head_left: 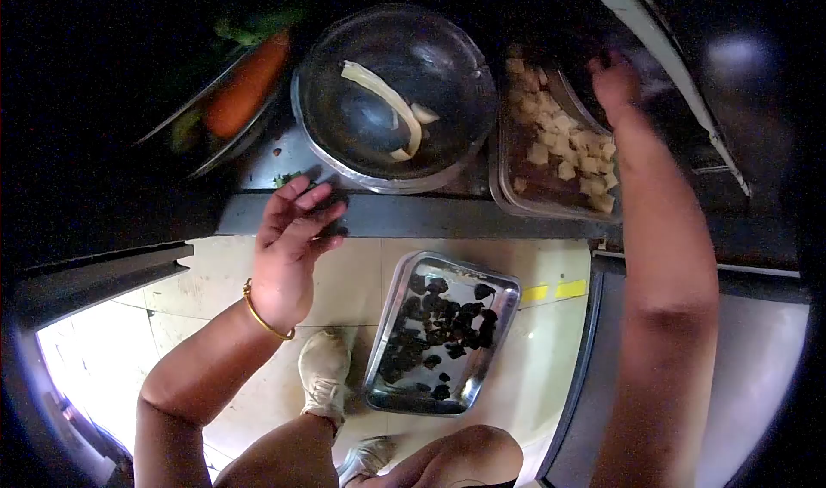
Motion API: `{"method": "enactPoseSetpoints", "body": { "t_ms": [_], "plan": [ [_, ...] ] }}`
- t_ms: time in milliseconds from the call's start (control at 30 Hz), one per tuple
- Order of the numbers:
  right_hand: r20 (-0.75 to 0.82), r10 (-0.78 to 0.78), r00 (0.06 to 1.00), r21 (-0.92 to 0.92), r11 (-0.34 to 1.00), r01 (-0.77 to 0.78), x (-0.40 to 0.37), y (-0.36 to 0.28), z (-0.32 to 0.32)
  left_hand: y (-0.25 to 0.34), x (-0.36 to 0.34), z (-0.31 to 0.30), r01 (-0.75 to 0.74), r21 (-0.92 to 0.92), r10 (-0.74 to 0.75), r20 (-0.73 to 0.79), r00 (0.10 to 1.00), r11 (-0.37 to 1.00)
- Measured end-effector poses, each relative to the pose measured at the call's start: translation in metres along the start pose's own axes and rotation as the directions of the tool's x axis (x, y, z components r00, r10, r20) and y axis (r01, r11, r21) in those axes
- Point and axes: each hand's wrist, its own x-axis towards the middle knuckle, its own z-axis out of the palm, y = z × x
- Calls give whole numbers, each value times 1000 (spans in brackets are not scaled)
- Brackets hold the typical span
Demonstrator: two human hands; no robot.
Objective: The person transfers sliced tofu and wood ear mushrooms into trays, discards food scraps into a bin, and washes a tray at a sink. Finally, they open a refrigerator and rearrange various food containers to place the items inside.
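My left hand (297, 221) hangs in the air at the counter's front edge. Its fingers are loosely bent and apart, with nothing in them. Just beyond it stands a round metal bowl (335, 157) with a long pale yellow strip (379, 88) and a small pale piece (423, 114) inside. My right hand (618, 88) reaches over the rim of a dark container at the back right. Shadow hides most of its fingers, so any hold cannot be made out. Beside that forearm is a tray (508, 197) of pale cubes (564, 148), partly covered by the container.
An orange carrot (247, 88) lies in a vessel at the left, with something green near it. On the tiled floor, a metal tray (379, 393) holds dark shrivelled pieces (439, 324), close to my shoe (325, 372). A long pale bar (671, 53) slants across the back right.
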Motion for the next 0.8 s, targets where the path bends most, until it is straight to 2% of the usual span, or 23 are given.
{"method": "enactPoseSetpoints", "body": {
  "t_ms": [100,200,267,400,467,500,567,633,667,733,800],
  "plan": [
    [-239,133,962,324,945,-50,-12,-10,-39,6,-4,7,46,-3,-46,-28,999,999],
    [-323,216,921,571,821,8,-19,-14,-67,7,-7,6,97,-35,-96,6,995,995],
    [-286,210,935,552,833,-18,-25,-24,-69,2,-8,5,147,-63,-144,47,989,987],
    [-27,87,996,236,969,-78,-59,-44,-40,-3,-11,5,200,-89,-196,46,979,976],
    [160,-10,987,333,942,-44,-85,-68,-32,-7,-11,2,213,-84,-208,61,976,973],
    [260,-73,963,462,885,-58,-101,-84,-31,-7,-12,1,218,-73,-214,54,975,973],
    [276,-81,958,67,996,65,-97,-90,-23,-6,-13,3,230,-49,-229,40,973,972],
    [201,-102,974,-162,977,136,-85,-87,-14,-7,-15,2,239,-56,-234,73,969,969],
    [117,-121,986,-186,972,141,-77,-80,-6,-8,-15,3,244,-61,-238,93,967,968],
    [-114,-114,987,-171,981,93,-52,-55,-10,-10,-16,3,270,-70,-261,121,958,960],
    [-367,-71,928,2,997,77,-40,-43,-25,-11,-19,4,290,-35,-282,143,949,956]
  ]
}}
